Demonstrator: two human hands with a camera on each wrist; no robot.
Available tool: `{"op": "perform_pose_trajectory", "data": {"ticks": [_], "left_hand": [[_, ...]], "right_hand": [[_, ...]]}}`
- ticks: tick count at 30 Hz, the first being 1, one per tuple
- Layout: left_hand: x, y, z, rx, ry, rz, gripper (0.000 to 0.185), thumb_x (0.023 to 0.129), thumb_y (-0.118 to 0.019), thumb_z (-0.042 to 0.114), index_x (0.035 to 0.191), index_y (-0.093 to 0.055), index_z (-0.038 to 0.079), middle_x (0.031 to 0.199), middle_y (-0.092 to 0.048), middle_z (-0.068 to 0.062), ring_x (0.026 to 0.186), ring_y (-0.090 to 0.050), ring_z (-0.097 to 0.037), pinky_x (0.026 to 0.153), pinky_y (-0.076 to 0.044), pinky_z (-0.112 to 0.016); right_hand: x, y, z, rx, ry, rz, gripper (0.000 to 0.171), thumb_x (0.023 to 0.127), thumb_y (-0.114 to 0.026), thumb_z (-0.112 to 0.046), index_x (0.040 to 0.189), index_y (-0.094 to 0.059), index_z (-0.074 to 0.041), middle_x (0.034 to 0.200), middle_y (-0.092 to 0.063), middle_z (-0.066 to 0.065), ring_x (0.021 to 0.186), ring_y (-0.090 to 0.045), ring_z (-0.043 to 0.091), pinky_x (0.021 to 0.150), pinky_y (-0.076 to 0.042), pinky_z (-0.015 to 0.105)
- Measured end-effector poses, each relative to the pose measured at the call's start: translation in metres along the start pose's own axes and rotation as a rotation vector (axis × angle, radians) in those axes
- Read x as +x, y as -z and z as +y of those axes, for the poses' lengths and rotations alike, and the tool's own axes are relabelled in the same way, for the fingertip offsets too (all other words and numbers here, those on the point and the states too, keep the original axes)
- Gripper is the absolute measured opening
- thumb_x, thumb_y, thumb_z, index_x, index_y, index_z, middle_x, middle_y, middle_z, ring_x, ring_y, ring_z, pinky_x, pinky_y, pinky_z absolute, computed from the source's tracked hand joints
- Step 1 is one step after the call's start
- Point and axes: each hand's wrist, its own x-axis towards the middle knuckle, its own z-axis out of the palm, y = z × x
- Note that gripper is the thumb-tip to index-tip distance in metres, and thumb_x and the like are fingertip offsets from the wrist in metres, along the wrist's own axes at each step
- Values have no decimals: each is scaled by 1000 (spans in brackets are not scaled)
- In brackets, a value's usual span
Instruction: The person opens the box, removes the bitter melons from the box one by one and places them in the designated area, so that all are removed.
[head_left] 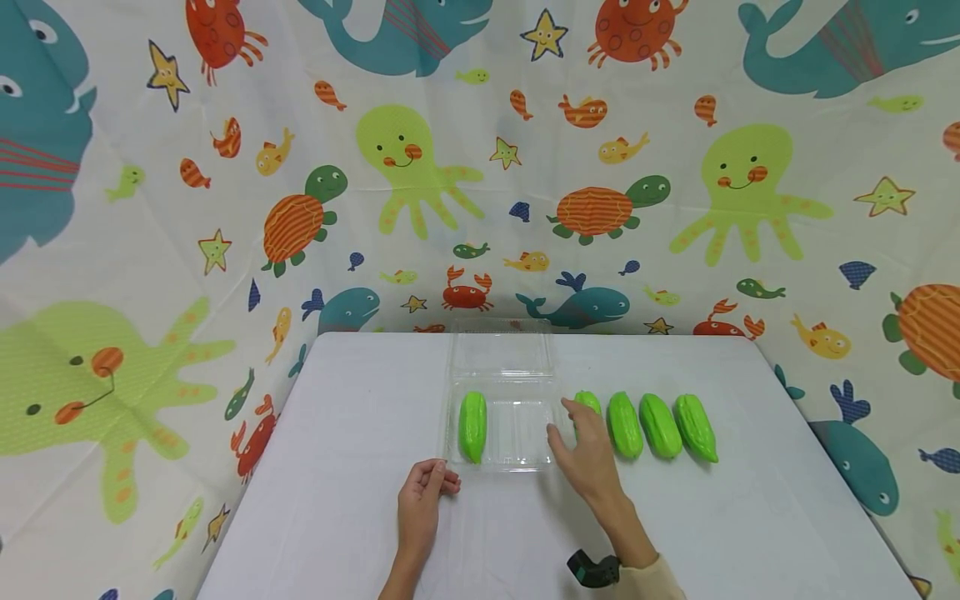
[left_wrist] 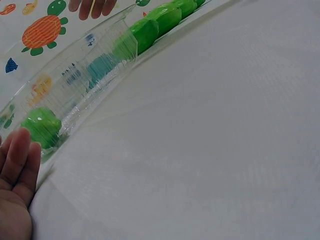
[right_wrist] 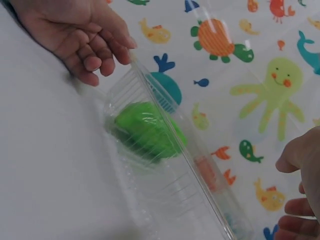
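An open clear plastic clamshell box lies on the white table with its lid folded back. One bright green ridged gourd sits lengthwise at the left inside it. My left hand pinches the box's near left corner; in the right wrist view its thumb and forefinger meet at the rim. My right hand is over the box's right side, thumb and fingers apart with nothing between them. Partly hidden behind its fingers is the nearest loose gourd.
More green gourds stand in a row to the right of the box, side by side. Behind the table hangs a cloth printed with sea animals. A dark wrist device is strapped below the right hand.
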Motion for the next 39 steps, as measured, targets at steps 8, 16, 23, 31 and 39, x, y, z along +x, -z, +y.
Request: {"op": "perform_pose_trajectory", "data": {"ticks": [8,16,23,31,39], "left_hand": [[-1,0,-2,10,-7,7,31,103,-58,26,111,-61,-4,88,-71,-15,73,-71,-12,77,-61,-21],[-2,0,-2,-9,-5,6,31,103,-58,25,111,-61,-4,89,-70,-18,74,-71,-12,77,-61,-22],[-3,-1,-1,-3,-13,3,31,103,-58,26,112,-61,-4,89,-70,-17,74,-71,-13,77,-61,-22],[-4,-1,-1,-7,-9,5,29,103,-58,25,112,-61,-3,89,-70,-17,74,-71,-13,77,-61,-22],[-4,-2,0,-4,2,5,30,103,-58,24,113,-60,-4,90,-71,-15,74,-71,-13,76,-61,-22]], "right_hand": [[-1,-5,-4,-14,-10,-34,45,84,-76,-12,125,-64,3,119,-68,19,100,-65,29,83,-59,42],[-2,-10,-5,-20,7,-44,45,84,-76,-12,125,-63,3,119,-68,18,100,-65,28,83,-60,42],[-5,-14,-4,-26,10,-59,44,84,-76,-12,124,-63,3,119,-68,18,100,-64,28,83,-59,43],[-6,-19,-3,-31,34,-57,45,84,-76,-13,124,-63,3,118,-68,18,101,-65,30,84,-59,44],[-9,-22,-3,-14,28,-77,45,84,-76,-12,125,-63,3,120,-68,19,111,-64,34,92,-57,46]]}}
